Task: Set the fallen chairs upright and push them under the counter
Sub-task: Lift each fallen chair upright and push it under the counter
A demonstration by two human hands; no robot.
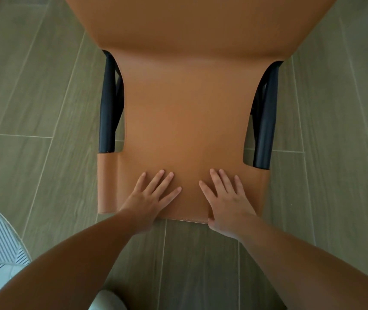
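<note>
Head view. Chair (185, 113): tan leather over black frame (108, 104), standing on tile floor (33, 86). Left hand (149, 198) and right hand (227, 198) released, fingers flat on backrest top. Likely moderately heavy; leather smooth, yielding. Best hold: backrest edge or frame.

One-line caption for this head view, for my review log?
Both hands, left hand and right hand, rest flat with fingers spread on the tan leather chair with black frame tubes, above the grey plank floor.

dim, soft even light | edges blurred | wide-angle distortion
</note>
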